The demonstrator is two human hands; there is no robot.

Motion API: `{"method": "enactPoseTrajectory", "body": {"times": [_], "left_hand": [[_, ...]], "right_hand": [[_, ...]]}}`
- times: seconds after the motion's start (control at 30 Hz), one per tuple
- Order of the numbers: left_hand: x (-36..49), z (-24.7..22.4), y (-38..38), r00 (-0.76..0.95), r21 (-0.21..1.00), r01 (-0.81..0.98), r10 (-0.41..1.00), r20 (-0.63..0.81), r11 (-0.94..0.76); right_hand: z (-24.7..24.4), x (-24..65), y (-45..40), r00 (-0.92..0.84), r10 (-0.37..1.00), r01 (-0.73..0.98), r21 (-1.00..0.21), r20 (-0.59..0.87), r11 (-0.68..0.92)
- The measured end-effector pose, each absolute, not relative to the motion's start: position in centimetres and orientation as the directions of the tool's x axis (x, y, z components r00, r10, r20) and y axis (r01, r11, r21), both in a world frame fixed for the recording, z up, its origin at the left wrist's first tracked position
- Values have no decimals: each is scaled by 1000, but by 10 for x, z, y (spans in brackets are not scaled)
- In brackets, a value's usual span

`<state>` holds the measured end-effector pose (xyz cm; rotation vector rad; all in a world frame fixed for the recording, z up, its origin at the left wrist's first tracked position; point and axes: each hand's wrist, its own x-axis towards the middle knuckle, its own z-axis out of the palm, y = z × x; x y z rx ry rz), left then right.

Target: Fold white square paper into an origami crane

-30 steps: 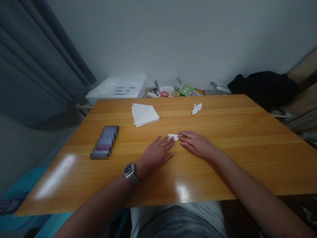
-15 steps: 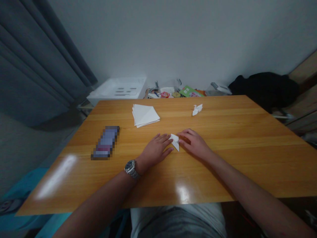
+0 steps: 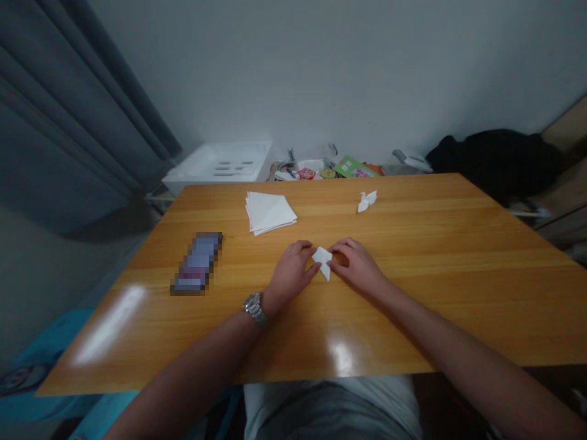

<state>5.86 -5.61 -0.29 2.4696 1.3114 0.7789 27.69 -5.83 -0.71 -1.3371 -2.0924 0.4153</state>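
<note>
A small folded piece of white paper [image 3: 323, 256], kite-shaped with its point towards me, lies on the wooden table [image 3: 413, 244] between my hands. My left hand [image 3: 293, 269], with a metal watch [image 3: 255, 307] at the wrist, pinches the paper's left edge between thumb and fingers. On the opposite edge, my right hand [image 3: 358, 264] grips it with thumb and fingertips. Farther back at the right stands a folded white paper crane [image 3: 367, 201].
A stack of white paper sheets [image 3: 269, 212] lies beyond my left hand. A blurred-out phone-like object [image 3: 197, 263] rests at the left. Behind the table are a white tray-like box [image 3: 220, 162], a green booklet [image 3: 353, 167] and a black cloth heap [image 3: 495, 162].
My left hand has turned from lying flat over the paper to pinching its left edge. More of the paper shows, now kite-shaped. The right hand has barely moved.
</note>
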Motion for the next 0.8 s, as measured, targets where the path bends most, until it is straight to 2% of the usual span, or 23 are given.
{"method": "enactPoseTrajectory", "body": {"times": [0.13,0.23,0.3,0.4,0.53,0.63,0.8], "left_hand": [[61,2,-58,454,514,639,820,348,-572],[63,5,-59,433,623,570,840,326,-536],[64,3,-59,411,748,464,863,294,-475],[67,-5,-57,368,892,296,903,222,-340],[69,-10,-58,304,954,194,939,161,-227],[70,-4,-61,358,981,110,927,109,-158],[71,9,-66,324,990,52,940,109,-133]], "right_hand": [[-8,276,-59,-283,905,709,-566,319,421],[-4,275,-61,-276,906,688,-592,321,420],[0,273,-63,-270,915,638,-656,300,404],[4,271,-67,-283,932,475,-811,226,341],[3,267,-69,-262,944,291,-916,202,277],[2,264,-70,-233,953,202,-949,193,242],[5,262,-72,-264,956,82,-985,128,154]]}}
